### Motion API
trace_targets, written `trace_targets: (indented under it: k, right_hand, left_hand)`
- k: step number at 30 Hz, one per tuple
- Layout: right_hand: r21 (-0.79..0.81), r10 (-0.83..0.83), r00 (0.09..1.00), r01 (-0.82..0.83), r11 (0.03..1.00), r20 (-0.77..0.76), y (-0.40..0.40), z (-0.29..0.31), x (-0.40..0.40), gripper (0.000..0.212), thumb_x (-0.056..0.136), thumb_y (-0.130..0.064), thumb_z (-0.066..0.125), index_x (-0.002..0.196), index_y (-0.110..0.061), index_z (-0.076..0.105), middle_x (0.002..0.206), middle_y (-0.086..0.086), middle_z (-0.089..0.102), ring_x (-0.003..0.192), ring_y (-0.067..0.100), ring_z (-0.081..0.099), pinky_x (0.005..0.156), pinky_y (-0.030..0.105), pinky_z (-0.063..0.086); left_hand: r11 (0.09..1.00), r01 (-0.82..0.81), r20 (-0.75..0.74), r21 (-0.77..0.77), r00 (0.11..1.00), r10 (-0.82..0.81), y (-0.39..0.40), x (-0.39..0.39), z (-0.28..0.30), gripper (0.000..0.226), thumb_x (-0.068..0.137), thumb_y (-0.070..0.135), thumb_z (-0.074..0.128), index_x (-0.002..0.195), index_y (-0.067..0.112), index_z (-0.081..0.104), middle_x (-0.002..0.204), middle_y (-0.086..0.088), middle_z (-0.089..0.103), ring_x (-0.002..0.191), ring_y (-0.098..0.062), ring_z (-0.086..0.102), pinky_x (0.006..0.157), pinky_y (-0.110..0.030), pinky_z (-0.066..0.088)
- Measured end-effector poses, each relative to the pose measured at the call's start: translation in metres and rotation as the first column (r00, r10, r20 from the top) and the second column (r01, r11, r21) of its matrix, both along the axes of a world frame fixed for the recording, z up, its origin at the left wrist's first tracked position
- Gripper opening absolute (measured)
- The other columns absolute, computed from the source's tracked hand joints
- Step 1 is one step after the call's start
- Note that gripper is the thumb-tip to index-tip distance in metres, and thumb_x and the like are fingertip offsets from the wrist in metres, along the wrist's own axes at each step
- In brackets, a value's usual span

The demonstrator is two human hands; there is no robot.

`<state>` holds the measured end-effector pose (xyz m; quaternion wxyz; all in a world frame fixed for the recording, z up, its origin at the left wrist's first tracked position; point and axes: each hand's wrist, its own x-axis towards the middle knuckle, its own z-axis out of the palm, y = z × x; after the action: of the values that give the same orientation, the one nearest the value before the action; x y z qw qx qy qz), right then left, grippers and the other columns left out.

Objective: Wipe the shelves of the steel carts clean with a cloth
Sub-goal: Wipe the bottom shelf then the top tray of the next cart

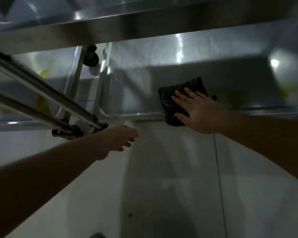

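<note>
A dark folded cloth [177, 93] lies on the lower shelf [222, 78] of a steel cart, draped partly over the shelf's near rim [138, 115]. My right hand [196, 110] lies flat on the cloth with fingers spread, pressing it onto the shelf. My left hand [120, 140] hovers below the rim near the cart's front left corner, fingers loosely curled, holding nothing. The upper shelf's edge [127, 30] runs across the top of the view.
Two steel tubes [41, 100] run diagonally from the left down to the cart's corner. A caster wheel [91, 57] of another cart shows behind the left post. Pale tiled floor [179, 186] fills the bottom. Yellowish reflections sit on the shelf at right.
</note>
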<state>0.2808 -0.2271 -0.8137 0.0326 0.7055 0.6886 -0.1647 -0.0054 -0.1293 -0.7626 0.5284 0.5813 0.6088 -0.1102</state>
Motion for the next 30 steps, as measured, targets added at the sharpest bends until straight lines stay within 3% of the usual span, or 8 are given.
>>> trace_targets:
  k: [4,9,12,14,17,20,25,30]
  right_hand:
    - [-0.004,-0.021,1.000,0.021,1.000,-0.001,-0.028,0.000,0.040,0.084,0.091,-0.078,-0.009,0.164,-0.037,-0.007,0.170,-0.017,-0.013,0.156,0.009,-0.015,0.127,0.035,-0.007]
    - [0.055,-0.121,0.993,0.120,0.991,0.012,-0.062,-0.001,0.084,0.080,0.094,-0.075,-0.006,0.164,-0.038,0.000,0.170,-0.018,-0.004,0.157,0.007,-0.008,0.127,0.033,-0.003]
    - [0.089,-0.203,0.978,0.198,0.976,0.054,-0.083,-0.002,0.104,0.083,0.093,-0.075,-0.009,0.165,-0.037,0.004,0.171,-0.015,0.001,0.158,0.010,-0.002,0.129,0.039,0.005]
    - [0.097,-0.235,0.969,0.227,0.969,0.076,-0.098,-0.001,0.120,0.088,0.090,-0.078,-0.012,0.165,-0.036,0.007,0.171,-0.014,0.004,0.159,0.012,0.001,0.129,0.041,0.010]
    - [0.096,-0.304,0.949,0.296,0.950,0.082,-0.119,0.003,0.149,0.090,0.091,-0.081,-0.005,0.165,-0.034,0.012,0.171,-0.012,0.010,0.159,0.014,0.007,0.128,0.043,0.014]
    - [0.127,-0.389,0.915,0.376,0.918,0.105,-0.140,0.005,0.171,0.084,0.095,-0.075,0.005,0.165,-0.031,0.019,0.171,-0.009,0.018,0.158,0.017,0.013,0.128,0.042,0.017]
    - [0.194,-0.502,0.854,0.474,0.859,0.136,-0.173,0.004,0.208,0.076,0.100,-0.065,0.015,0.162,-0.025,0.030,0.168,-0.004,0.029,0.156,0.022,0.022,0.125,0.044,0.021]
    - [0.248,-0.683,0.725,0.647,0.721,0.093,-0.204,0.001,0.270,0.079,0.098,-0.062,0.020,0.159,-0.017,0.039,0.165,0.008,0.036,0.153,0.033,0.030,0.122,0.052,0.027]
  left_hand:
    - [0.898,0.288,0.014,0.333,0.951,-0.310,-0.019,0.060,0.005,0.007,0.090,0.030,0.071,0.092,0.023,0.069,0.078,0.007,0.068,0.061,0.000,0.060,0.052,-0.018,0.044]
    - [0.660,0.454,-0.086,0.598,0.855,-0.511,-0.027,0.103,0.002,0.032,0.082,0.045,0.057,0.110,0.035,0.066,0.102,0.010,0.065,0.090,-0.015,0.062,0.070,-0.026,0.044]
    - [0.545,0.553,-0.203,0.630,0.795,-0.572,-0.022,0.128,-0.011,0.039,0.087,0.050,0.049,0.116,0.029,0.064,0.119,0.002,0.061,0.117,-0.025,0.057,0.097,-0.038,0.048]
    - [0.545,0.545,-0.227,0.638,0.809,-0.543,-0.022,0.148,-0.017,0.049,0.084,0.054,0.043,0.121,0.029,0.064,0.128,0.002,0.058,0.127,-0.026,0.051,0.108,-0.043,0.044]
    - [0.594,0.410,-0.136,0.692,0.882,-0.451,-0.034,0.172,-0.026,0.033,0.088,0.044,0.059,0.118,0.030,0.061,0.126,0.001,0.053,0.124,-0.028,0.050,0.107,-0.044,0.044]
    - [0.568,0.400,-0.120,0.719,0.877,-0.466,-0.050,0.190,-0.036,0.030,0.090,0.041,0.062,0.117,0.030,0.057,0.125,0.003,0.049,0.125,-0.026,0.047,0.106,-0.043,0.040]
    - [0.540,0.412,-0.171,0.734,0.881,-0.441,-0.066,0.213,-0.044,0.059,0.097,0.046,0.056,0.150,0.025,0.039,0.152,-0.002,0.040,0.144,-0.026,0.033,0.119,-0.050,0.028]
    - [0.446,0.399,-0.219,0.801,0.889,-0.402,-0.064,0.211,-0.046,0.066,0.102,0.044,0.053,0.160,0.020,0.033,0.164,-0.005,0.031,0.155,-0.026,0.023,0.126,-0.047,0.019]
